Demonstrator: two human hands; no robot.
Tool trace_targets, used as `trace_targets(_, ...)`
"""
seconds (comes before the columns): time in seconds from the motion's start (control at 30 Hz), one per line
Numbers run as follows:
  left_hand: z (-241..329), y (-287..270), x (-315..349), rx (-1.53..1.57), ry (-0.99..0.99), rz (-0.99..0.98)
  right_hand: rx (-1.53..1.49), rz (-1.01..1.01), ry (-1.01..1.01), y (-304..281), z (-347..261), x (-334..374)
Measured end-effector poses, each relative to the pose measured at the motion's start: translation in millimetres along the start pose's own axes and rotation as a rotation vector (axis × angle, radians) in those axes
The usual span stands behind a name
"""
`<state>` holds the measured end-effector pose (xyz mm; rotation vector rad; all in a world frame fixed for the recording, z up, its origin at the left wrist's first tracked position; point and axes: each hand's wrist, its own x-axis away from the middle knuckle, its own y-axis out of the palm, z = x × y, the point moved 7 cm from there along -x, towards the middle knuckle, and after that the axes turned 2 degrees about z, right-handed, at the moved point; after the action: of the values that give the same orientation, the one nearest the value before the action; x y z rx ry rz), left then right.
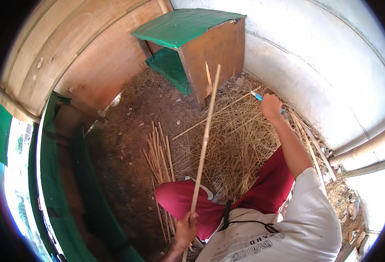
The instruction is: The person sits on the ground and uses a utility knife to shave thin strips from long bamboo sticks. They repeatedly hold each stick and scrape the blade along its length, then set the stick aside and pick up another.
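My left hand is closed round the lower part of a long bamboo strip, which slants up and away in front of me. Out to the right, my right hand grips a blue-handled utility knife, its pale blade pointing to the upper left, apart from the strip. Beneath it spreads a heap of thin straw-coloured bamboo shavings. To the left of my bent knee lies a bundle of split bamboo strips on the ground.
A wooden cabinet with a green-covered top stands at the back. Green-covered shelving runs along the left. A whitish wall closes the right side, with loose bamboo strips near its foot. Brown dirt floor shows at left.
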<state>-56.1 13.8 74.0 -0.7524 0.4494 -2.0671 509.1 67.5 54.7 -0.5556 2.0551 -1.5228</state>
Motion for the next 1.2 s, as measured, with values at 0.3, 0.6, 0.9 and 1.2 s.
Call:
trace_targets(0.3,15,17,-22,0.295,-0.066,-0.024,-0.458,-0.537,0.070,1,-58,46)
trace_targets(0.6,22,15,-17,-0.112,0.268,0.228,-1.395,-0.712,0.000,-5,-120,91)
trace_targets(0.9,5,11,-12,0.133,0.090,0.205,-1.604,-0.762,-0.077,7,-120,96)
trace_targets(1.2,2,14,-18,0.289,0.046,0.119,-1.581,-0.713,-0.100,3,-117,98)
